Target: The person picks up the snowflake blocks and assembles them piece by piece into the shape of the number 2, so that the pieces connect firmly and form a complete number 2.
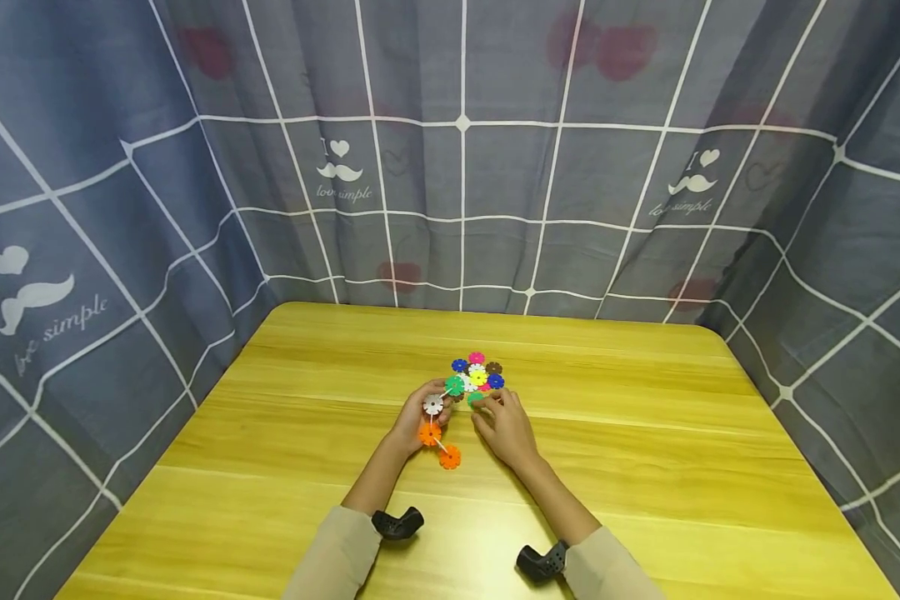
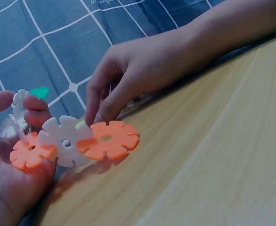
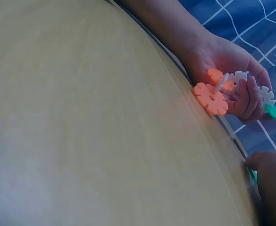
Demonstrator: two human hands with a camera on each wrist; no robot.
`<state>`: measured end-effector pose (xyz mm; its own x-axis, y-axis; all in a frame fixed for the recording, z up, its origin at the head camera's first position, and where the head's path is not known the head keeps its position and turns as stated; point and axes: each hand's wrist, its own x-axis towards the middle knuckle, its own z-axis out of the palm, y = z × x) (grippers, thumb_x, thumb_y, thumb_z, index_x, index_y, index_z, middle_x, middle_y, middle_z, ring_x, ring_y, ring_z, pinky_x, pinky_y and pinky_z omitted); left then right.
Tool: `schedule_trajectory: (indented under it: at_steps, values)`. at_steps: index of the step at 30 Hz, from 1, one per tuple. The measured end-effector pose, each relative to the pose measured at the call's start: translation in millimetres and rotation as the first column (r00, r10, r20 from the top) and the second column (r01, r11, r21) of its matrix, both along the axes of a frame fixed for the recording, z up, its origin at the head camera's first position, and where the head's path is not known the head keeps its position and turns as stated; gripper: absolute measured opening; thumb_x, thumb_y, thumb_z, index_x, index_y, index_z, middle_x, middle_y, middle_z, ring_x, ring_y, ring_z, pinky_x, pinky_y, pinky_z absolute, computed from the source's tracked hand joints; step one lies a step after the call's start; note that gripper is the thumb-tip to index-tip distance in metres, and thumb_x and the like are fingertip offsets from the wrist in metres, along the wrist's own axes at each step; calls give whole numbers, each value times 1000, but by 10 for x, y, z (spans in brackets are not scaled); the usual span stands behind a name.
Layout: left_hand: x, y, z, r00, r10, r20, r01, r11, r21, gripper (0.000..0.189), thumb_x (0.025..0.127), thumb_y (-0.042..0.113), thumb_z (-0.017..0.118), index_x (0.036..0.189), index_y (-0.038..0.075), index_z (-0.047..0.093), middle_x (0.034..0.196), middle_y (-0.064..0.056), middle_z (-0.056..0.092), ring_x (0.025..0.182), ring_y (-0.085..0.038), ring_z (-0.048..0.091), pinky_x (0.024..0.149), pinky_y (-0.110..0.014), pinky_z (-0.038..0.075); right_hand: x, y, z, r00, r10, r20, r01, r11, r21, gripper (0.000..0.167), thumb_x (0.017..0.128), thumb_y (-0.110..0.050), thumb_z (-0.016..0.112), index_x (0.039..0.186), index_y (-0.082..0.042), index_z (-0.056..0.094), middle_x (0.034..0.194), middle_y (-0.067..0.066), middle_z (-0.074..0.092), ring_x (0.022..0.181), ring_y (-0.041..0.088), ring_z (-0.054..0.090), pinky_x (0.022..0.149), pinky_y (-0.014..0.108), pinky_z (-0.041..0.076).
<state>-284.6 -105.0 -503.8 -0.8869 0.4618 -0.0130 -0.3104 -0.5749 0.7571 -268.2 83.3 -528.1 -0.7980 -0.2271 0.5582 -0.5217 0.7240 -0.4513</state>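
Chain of joined discs [image 1: 424, 437] gripped in the left hand [image 1: 416, 415], around the middle of the tabletop [image 1: 307, 375]; right hand [image 1: 508, 429] well down, fingertips at a green disc [image 1: 475, 399], whether pinched or merely touched impossible to say. Best to take the green disc by its rim, notches exposed, and lift without brushing the disc pile [image 1: 478, 377] just beyond, toward the far edge. Ample bare wood toward the left and right edges.

My left hand [image 1: 411, 418] holds a chain of notched discs [image 1: 425, 435]; my right hand [image 1: 510, 429] pinches a green disc [image 1: 473, 400] beside the multicoloured pile [image 1: 477, 379].
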Motion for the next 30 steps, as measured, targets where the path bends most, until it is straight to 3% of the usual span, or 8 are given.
schedule_trajectory:
  at_steps: [4,7,12,14,16,21,23,30]
  values:
    - [5,29,3,998,15,-61,-21,995,-100,20,99,17,36,103,2,49,70,-2,48,48,-7,44,41,-13,35,11,10,23,996,-92,13,92,995,-42,27,77,-27,76,95,-9,70,95,4,54,87,21,48,70,34,43]
    - [16,68,12,995,55,-85,-73,971,-227,18,97,21,45,96,4,51,69,-3,46,48,-7,44,42,-13,38,11,23,37,991,-130,44,131,991,-40,36,77,-31,76,102,-6,68,98,7,54,90,23,48,74,36,43]
    - [41,138,35,986,88,-144,-139,910,-392,20,94,23,54,90,3,53,68,-4,51,49,-8,50,47,-16,44,-1,60,39,990,-56,130,82,975,-208,29,76,-19,76,98,-3,64,89,7,59,79,20,52,68,31,46]
    - [46,156,38,981,93,-170,-157,896,-416,21,94,22,54,89,1,54,67,-4,54,49,-8,52,48,-18,46,-12,78,47,990,10,140,39,940,-339,26,77,-12,75,98,-3,62,84,6,61,72,18,55,63,27,48]
    - [49,167,36,977,97,-188,-170,889,-426,23,94,21,54,88,-1,53,67,-5,56,49,-9,54,48,-18,47,-16,94,67,989,78,122,-10,878,-478,22,79,-5,72,99,-1,62,80,8,64,66,18,60,59,24,51]
    - [50,174,19,975,112,-193,-188,879,-437,23,94,21,54,86,0,53,65,-5,57,49,-9,55,47,-19,47,56,104,190,965,255,66,-147,729,-669,15,81,6,66,96,9,64,82,22,66,68,36,65,61,36,55]
    - [51,176,11,975,113,-190,-187,879,-438,22,94,21,53,85,1,52,65,-5,57,49,-9,54,47,-19,47,103,97,248,948,312,69,-181,701,-690,13,80,10,64,93,12,62,82,26,65,71,43,63,63,41,54]
    - [110,167,90,980,81,-181,-156,879,-451,24,97,15,47,92,-8,50,66,-7,57,49,-11,54,48,-20,46,170,80,309,930,362,64,-222,690,-689,10,81,12,62,89,16,59,82,30,63,73,46,62,65,46,53]
